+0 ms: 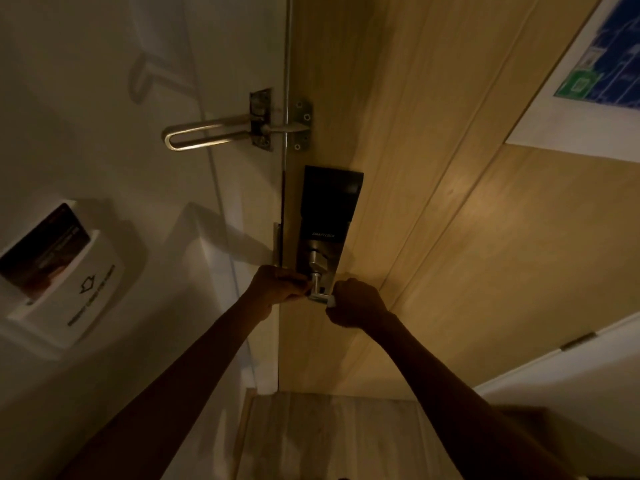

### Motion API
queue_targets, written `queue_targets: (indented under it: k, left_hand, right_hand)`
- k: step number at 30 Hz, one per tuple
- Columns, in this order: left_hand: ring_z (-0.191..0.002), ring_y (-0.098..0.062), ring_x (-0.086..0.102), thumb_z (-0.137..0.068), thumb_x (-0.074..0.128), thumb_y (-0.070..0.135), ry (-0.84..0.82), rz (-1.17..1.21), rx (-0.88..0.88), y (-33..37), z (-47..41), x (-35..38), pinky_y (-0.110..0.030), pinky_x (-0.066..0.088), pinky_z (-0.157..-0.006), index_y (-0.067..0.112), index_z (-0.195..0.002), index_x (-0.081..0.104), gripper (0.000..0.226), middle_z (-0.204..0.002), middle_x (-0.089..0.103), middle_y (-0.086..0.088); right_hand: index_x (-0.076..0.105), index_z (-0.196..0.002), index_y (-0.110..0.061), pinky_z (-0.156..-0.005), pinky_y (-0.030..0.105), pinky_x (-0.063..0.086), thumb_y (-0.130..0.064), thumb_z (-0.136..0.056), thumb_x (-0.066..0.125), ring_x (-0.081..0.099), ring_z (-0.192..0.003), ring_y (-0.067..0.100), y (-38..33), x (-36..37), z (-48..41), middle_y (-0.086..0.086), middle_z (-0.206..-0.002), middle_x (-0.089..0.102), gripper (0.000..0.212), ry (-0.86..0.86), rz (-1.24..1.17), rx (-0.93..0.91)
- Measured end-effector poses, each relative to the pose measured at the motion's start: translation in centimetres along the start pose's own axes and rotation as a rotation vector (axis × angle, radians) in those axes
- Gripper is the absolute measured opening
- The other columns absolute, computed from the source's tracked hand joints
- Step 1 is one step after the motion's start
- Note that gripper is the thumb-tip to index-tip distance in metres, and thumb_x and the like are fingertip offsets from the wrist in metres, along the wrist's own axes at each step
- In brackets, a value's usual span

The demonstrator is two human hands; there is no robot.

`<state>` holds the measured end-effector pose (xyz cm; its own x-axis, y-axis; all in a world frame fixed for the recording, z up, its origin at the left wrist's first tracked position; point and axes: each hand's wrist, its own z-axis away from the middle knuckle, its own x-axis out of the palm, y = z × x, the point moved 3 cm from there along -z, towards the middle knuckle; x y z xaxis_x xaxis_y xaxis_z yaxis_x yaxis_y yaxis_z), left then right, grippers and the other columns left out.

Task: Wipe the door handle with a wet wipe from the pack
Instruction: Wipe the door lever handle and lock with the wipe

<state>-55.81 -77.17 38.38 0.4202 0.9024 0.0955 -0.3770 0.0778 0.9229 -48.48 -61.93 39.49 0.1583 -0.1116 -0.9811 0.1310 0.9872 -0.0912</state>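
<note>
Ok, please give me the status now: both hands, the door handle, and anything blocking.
Left hand closed at the handle's base. Right hand closed on the wet wipe at the door handle. Nothing in the way.

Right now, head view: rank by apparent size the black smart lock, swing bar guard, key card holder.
1. key card holder, though nearest the camera, so inflated
2. black smart lock
3. swing bar guard
</note>
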Motion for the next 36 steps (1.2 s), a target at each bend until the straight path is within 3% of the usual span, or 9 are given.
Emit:
queue_targets:
  k: [3,6,10,16,21,25,28,31,36]
  left_hand:
    - [-0.068,-0.013,0.072,-0.067,0.077,-0.007,-0.006,-0.078,-0.018,0.6,-0.3,-0.2,-0.022,0.060,-0.061,-0.008,-0.098,0.068,0.032,-0.084,0.073,-0.009]
    - [-0.075,-0.018,0.072,-0.066,0.078,-0.007,0.007,-0.124,-0.024,1.0,-0.1,-0.2,-0.021,0.059,-0.060,-0.006,-0.096,0.069,0.032,-0.088,0.073,-0.012]
    - [-0.059,-0.013,0.071,-0.069,0.072,-0.013,-0.010,-0.028,-0.002,0.9,0.7,-0.2,-0.018,0.057,-0.056,-0.003,-0.085,0.069,0.019,-0.063,0.074,-0.001]
    - [-0.063,-0.016,0.068,-0.061,0.082,-0.008,0.079,-0.188,-0.003,1.7,0.3,0.3,-0.016,0.055,-0.050,-0.007,-0.090,0.070,0.031,-0.078,0.070,-0.011]
    - [-0.048,-0.007,0.065,-0.062,0.082,-0.006,0.091,-0.213,-0.034,1.6,-0.3,0.3,-0.013,0.050,-0.045,0.001,-0.075,0.070,0.020,-0.063,0.067,-0.002]
    - [-0.064,-0.017,0.066,-0.062,0.081,-0.005,0.087,-0.202,-0.033,1.2,-0.6,0.0,-0.016,0.053,-0.051,0.004,-0.076,0.069,0.021,-0.068,0.068,-0.003]
    - [-0.063,-0.011,0.063,-0.066,0.078,-0.008,0.058,-0.183,-0.066,1.0,-0.6,0.1,-0.010,0.050,-0.046,0.000,-0.085,0.068,0.023,-0.078,0.068,-0.001]
    - [-0.063,-0.005,0.061,-0.066,0.079,-0.004,0.058,-0.204,-0.079,1.1,-1.0,0.2,-0.008,0.047,-0.043,0.001,-0.091,0.069,0.028,-0.087,0.067,0.001]
    - [-0.088,-0.026,0.070,-0.065,0.081,-0.002,0.060,-0.182,-0.064,0.5,-1.0,-0.1,-0.034,0.059,-0.079,-0.006,-0.101,0.068,0.039,-0.101,0.071,-0.018]
  right_hand:
    - [0.056,-0.109,-0.008,-0.073,0.034,0.050,-0.031,-0.083,0.059,0.061,-0.093,0.028,-0.7,0.0,-1.2,0.012,-0.106,0.061,0.035,-0.147,-0.072,0.020]
    - [0.058,-0.107,-0.007,-0.074,0.033,0.049,-0.032,-0.086,0.058,0.061,-0.095,0.027,-0.3,0.0,-0.6,0.013,-0.105,0.062,0.033,-0.096,-0.091,-0.028]
    - [0.057,-0.107,-0.009,-0.074,0.031,0.048,-0.035,-0.085,0.060,0.060,-0.095,0.024,1.6,-0.1,0.2,0.011,-0.107,0.061,0.034,-0.055,-0.055,-0.018]
    - [0.055,-0.107,-0.008,-0.073,0.031,0.045,-0.028,-0.087,0.054,0.060,-0.092,0.027,-1.5,0.0,-0.1,0.011,-0.105,0.059,0.029,0.045,-0.050,0.017]
    - [0.057,-0.107,-0.006,-0.072,0.029,0.045,-0.035,-0.092,0.047,0.061,-0.092,0.027,-0.6,0.0,-0.1,0.010,-0.103,0.061,0.033,0.043,-0.081,0.001]
    - [0.056,-0.103,-0.009,-0.073,0.031,0.051,-0.034,-0.091,0.047,0.063,-0.087,0.024,-0.3,0.2,-0.3,0.009,-0.101,0.062,0.030,0.017,-0.013,0.060]
    - [0.058,-0.092,-0.011,-0.067,0.032,0.049,-0.027,-0.087,0.053,0.064,-0.082,0.025,-2.6,0.0,-0.4,0.006,-0.084,0.060,0.018,0.081,-0.073,0.087]
    - [0.059,-0.071,-0.010,-0.049,0.027,0.042,-0.025,-0.072,0.071,0.062,-0.055,0.024,-3.3,-0.4,0.2,0.006,-0.064,0.060,0.019,0.234,-0.080,0.043]
    - [0.058,-0.092,-0.007,-0.062,0.028,0.037,-0.028,-0.090,0.048,0.062,-0.079,0.028,-1.5,0.2,1.0,0.010,-0.092,0.062,0.023,0.226,-0.080,0.034]
